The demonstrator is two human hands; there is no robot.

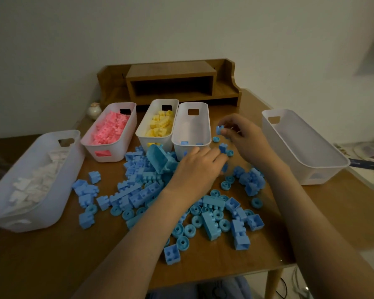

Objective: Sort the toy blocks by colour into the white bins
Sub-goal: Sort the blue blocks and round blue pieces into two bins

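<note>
Blue blocks lie scattered over the middle of the table. They are studded bricks in several lengths mixed with round wheel-like pieces, and one large scoop-shaped piece is tipped on top of the heap.

The right hand pinches a small blue block between thumb and fingertips. It holds the block in the air just beside the right wall of the narrow bin, which has a few blue pieces at its near end. The left hand reaches over the heap with its fingers curled down among the loose pieces in front of that bin (whether it grips any of them I cannot tell).

Two more narrow bins stand toward the far edge, the pink bin with pink blocks and the yellow bin with yellow blocks. A wide bin of white blocks sits at the left edge, and another wide bin sits at the right edge. Bare wood shows along the near edge, at the near left corner, and between the right forearm and the right-edge bin.

A wooden shelf stands at the far edge, with a small jar near the far left corner.
</note>
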